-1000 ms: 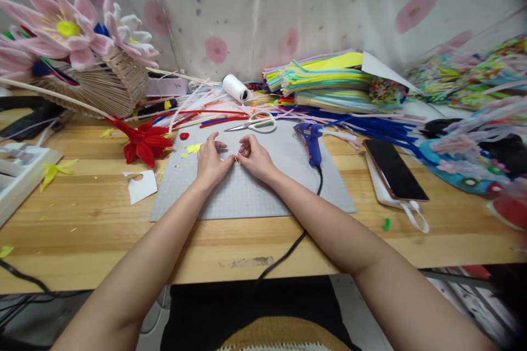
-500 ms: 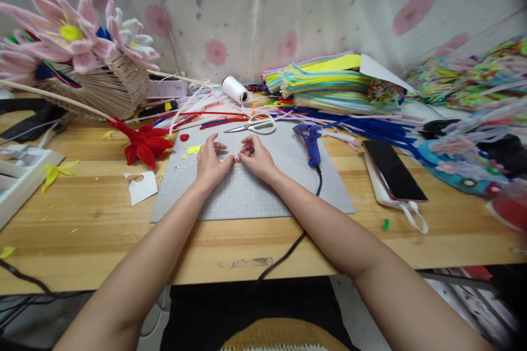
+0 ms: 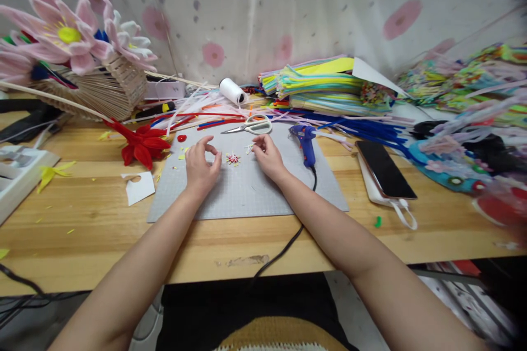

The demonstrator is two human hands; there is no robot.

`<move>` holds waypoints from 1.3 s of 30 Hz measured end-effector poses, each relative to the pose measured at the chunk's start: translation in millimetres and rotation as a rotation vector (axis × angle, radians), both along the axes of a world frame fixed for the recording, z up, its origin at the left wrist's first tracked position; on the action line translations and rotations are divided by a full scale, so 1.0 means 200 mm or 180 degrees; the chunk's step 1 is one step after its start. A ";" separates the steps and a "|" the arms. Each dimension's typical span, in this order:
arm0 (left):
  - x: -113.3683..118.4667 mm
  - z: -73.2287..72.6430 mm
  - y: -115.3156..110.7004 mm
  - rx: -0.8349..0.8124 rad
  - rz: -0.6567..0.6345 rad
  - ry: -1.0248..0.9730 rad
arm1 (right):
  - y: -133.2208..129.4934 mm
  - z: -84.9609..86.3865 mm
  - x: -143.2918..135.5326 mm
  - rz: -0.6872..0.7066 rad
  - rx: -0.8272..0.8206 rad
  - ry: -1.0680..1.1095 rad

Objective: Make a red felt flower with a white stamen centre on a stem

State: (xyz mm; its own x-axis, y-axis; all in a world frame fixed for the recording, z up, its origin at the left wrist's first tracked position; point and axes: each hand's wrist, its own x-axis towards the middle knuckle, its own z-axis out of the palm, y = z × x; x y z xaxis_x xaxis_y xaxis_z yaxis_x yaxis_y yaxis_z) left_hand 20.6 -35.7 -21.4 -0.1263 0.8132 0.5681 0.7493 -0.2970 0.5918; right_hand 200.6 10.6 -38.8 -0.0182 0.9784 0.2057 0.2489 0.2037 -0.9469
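A small red-and-white piece with yellow tips (image 3: pixel 233 159) lies on the grey cutting mat (image 3: pixel 247 197), between my two hands. My left hand (image 3: pixel 201 170) is beside it on the left, thumb and fingers apart in a curve, holding nothing. To the right, my right hand (image 3: pixel 268 158) has its fingers drawn together at some thin white bits (image 3: pixel 248 148), which look pinched at the fingertips. Behind the hands lie scissors (image 3: pixel 251 125) with pale handles. A blue glue gun (image 3: pixel 303 142) rests on the mat's right side.
A red fuzzy flower (image 3: pixel 144 145) and a cut white card (image 3: pixel 139 187) lie left of the mat. Pipe-cleaner bundles (image 3: pixel 325 85) and a white thread spool (image 3: pixel 231 91) line the back. A phone (image 3: pixel 385 169) lies right. The glue gun's black cord (image 3: pixel 284 255) crosses the front edge.
My hands have moved apart, left hand leftward and right hand rightward. The red-and-white piece, earlier between my fingertips, now lies free on the mat. White bits now show at my right fingertips.
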 end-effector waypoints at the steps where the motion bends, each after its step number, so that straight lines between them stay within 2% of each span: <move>1: -0.01 0.00 0.00 -0.0025 0.0057 -0.0082 | 0.01 0.00 0.02 -0.0074 0.0014 -0.0040; 4: -0.06 -0.01 0.02 -0.0100 0.0157 -0.0374 | 0.05 0.01 0.08 -0.0227 -0.0024 -0.0290; 8: -0.11 -0.01 0.04 0.0019 0.0274 -0.0689 | 0.09 0.00 0.14 -0.0143 -0.0081 -0.0639; 13: -0.11 -0.01 0.04 -0.0026 0.0366 -0.0753 | 0.13 -0.01 0.11 0.0077 0.0178 -0.0998; 20: -0.10 -0.02 0.04 -0.0020 0.0304 -0.0669 | 0.16 0.00 0.06 -0.0010 0.0132 -0.1345; 23: -0.10 -0.02 0.04 -0.0046 0.0332 -0.0652 | 0.17 -0.01 0.07 -0.0043 0.0087 -0.1184; 30: -0.10 -0.02 0.05 -0.0050 0.0322 -0.0591 | 0.22 -0.05 0.12 -0.0003 -0.0079 0.0089; 35: -0.09 -0.02 0.06 -0.0060 0.0305 -0.0539 | 0.22 -0.04 0.13 0.0147 -0.0194 0.0324; 39: 0.01 0.02 0.12 -0.0379 0.0024 -0.0051 | 0.21 -0.03 0.13 0.0135 -0.0168 0.0352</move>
